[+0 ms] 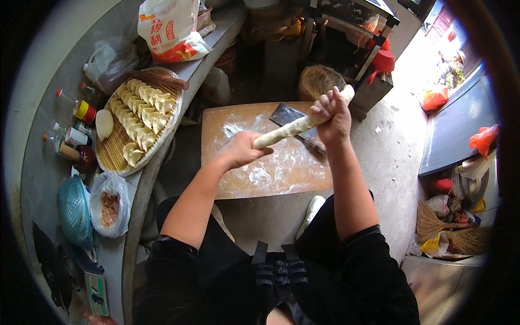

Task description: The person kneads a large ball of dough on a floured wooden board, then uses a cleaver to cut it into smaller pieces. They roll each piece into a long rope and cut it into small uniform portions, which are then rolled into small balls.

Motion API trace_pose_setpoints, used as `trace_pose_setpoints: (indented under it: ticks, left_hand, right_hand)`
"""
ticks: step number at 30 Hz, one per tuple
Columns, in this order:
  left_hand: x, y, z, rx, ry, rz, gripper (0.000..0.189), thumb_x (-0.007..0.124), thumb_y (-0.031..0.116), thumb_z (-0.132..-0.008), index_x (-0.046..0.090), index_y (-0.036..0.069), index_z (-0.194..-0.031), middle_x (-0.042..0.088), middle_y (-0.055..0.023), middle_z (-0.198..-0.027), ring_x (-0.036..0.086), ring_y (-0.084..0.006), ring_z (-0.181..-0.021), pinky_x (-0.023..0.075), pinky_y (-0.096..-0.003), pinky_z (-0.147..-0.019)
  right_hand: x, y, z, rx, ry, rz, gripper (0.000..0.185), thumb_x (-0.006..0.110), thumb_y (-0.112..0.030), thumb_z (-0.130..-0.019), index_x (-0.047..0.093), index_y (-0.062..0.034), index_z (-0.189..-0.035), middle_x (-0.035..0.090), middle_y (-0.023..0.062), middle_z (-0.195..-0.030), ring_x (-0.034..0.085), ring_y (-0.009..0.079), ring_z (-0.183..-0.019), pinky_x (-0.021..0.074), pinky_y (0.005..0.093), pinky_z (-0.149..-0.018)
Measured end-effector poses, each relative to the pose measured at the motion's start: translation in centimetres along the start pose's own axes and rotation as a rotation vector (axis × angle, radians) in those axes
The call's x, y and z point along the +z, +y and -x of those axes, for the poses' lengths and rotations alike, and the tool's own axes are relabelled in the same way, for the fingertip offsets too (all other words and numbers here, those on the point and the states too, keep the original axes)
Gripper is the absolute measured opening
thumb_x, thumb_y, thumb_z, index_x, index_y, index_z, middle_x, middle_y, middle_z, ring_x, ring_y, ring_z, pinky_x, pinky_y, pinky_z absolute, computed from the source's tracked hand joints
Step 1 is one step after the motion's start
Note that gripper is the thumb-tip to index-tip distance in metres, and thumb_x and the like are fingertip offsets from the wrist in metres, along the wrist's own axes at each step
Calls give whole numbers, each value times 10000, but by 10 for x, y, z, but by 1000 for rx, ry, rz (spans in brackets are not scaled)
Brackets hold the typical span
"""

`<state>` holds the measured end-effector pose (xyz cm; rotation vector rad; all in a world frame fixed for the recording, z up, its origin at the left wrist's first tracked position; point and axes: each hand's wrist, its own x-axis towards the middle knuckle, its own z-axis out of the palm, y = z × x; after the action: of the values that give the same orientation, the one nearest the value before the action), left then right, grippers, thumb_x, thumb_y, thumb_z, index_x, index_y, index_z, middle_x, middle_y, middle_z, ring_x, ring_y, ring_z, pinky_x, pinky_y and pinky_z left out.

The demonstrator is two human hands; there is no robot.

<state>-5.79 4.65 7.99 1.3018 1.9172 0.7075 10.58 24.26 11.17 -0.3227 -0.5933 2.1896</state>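
A long rope of pale dough is held aslant above a floured wooden board. My left hand grips its lower left end. My right hand is closed around it near the upper right end, and a short stub of dough shows past the fist. Beneath the dough a cleaver with a dark, flat blade lies on the board, its handle pointing to the lower right. White flour is scattered over the wood.
On the left counter, a round woven tray bears rows of dumplings, a dough lump and a rolling pin. Bottles, a bag of minced filling, a blue colander and a flour sack stand there. A round wooden block is beyond the board.
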Motion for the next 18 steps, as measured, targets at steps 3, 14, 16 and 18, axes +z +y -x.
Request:
trace_pose_setpoints:
  ticks: [3, 14, 16, 18]
  left_hand:
    - [-13, -8, 10, 12, 82, -108, 345, 815, 344, -798, 695, 72, -973, 689, -118, -819, 654, -237, -745, 493, -369, -688]
    - [45, -131, 0, -54, 431, -514, 502, 574, 381, -956, 537, 134, -1392, 521, -78, -1455, 423, -278, -1391, 250, -517, -1177]
    - [77, -129, -46, 14, 588, -548, 518, 513, 398, -984, 489, 155, -1440, 447, -84, -1516, 364, -277, -1432, 226, -508, -1190]
    - [105, -115, -76, 71, 590, -610, 514, 450, 397, -1012, 459, 165, -1471, 370, -85, -1571, 322, -279, -1459, 222, -501, -1195]
  right_hand:
    - [-51, -1, -14, -11, 32, -36, 320, 582, -322, -1009, 436, -167, -770, 302, -56, -572, 298, 90, -481, 372, 275, -521]
    - [-137, 89, 11, -468, -106, 1899, 391, 635, -130, -850, 574, -64, -1231, 664, 133, -1162, 617, 310, -1089, 473, 418, -960]
    - [-131, 124, 1, -383, -138, 2024, 578, 621, -145, -869, 475, -116, -1428, 538, 130, -1409, 465, 297, -1338, 304, 455, -1165]
    - [-133, 156, -1, -308, -76, 2171, 600, 565, -286, -933, 407, -123, -1489, 416, 97, -1537, 364, 282, -1430, 219, 473, -1205]
